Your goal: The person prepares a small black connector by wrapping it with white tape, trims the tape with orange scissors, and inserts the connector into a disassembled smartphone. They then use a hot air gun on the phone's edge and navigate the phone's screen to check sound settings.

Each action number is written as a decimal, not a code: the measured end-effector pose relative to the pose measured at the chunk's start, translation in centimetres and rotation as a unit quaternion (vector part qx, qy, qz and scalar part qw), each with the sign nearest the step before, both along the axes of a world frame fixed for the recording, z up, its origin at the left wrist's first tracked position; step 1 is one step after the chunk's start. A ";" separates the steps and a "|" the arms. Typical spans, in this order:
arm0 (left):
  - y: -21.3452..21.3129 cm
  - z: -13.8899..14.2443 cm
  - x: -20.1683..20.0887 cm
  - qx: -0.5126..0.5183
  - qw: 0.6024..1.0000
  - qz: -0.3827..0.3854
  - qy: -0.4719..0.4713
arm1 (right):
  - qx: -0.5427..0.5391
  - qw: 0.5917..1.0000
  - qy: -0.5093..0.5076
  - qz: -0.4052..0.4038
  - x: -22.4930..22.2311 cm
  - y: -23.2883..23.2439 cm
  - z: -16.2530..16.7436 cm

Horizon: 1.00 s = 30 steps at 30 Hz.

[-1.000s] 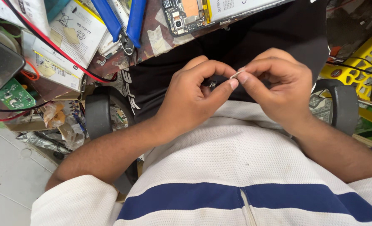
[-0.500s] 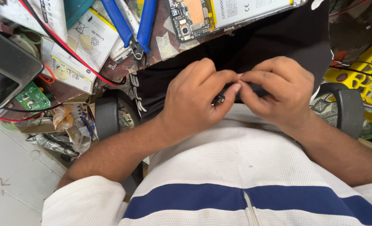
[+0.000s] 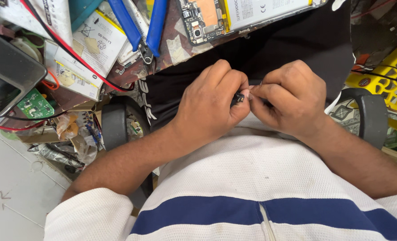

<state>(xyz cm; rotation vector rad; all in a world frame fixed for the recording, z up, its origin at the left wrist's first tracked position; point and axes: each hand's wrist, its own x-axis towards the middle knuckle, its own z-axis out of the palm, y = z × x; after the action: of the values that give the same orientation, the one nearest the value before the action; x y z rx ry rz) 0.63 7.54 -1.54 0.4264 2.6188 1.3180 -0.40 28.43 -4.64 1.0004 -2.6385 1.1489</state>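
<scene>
While leaning over a cluttered tabletop (image 3: 171,44), working close above the lap. Far left: one grey tray (image 3: 6,76), one small green circuit board (image 3: 34,105), one red wire (image 3: 73,58). Further along: two flat battery packs (image 3: 89,49), one pair of blue-handled pliers (image 3: 140,22), one opened phone (image 3: 247,13) with its innards bared. Centre: left hand (image 3: 212,107), grip pressed together on a tiny dark part (image 3: 238,98), held between both hands, off the tabletop. Right hand (image 3: 292,98) meeting it, fingertips pinching a thin pale strip at the same spot. Since a second ago: hands drawn tighter together, strip now nearly hidden; likely a fiddly joining or peeling step under way.
</scene>
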 end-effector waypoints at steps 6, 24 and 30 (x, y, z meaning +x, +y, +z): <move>-0.1 -0.4 0.6 0.161 0.947 0.027 -0.276 | -0.042 0.988 0.139 0.049 -0.2 0.3 0.1; -1.4 -0.4 -0.2 0.265 0.934 0.034 -0.236 | -0.376 0.756 -0.521 -0.122 1.5 1.0 -0.6; -1.6 0.2 -0.6 0.106 0.982 0.037 -0.152 | -0.374 0.825 -0.359 -0.224 -0.3 3.8 -1.5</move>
<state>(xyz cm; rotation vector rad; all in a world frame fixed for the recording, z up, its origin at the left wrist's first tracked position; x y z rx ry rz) 0.05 5.99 -1.39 0.1413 2.2752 1.5549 -0.70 32.20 -6.10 -0.2511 -2.1741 2.4310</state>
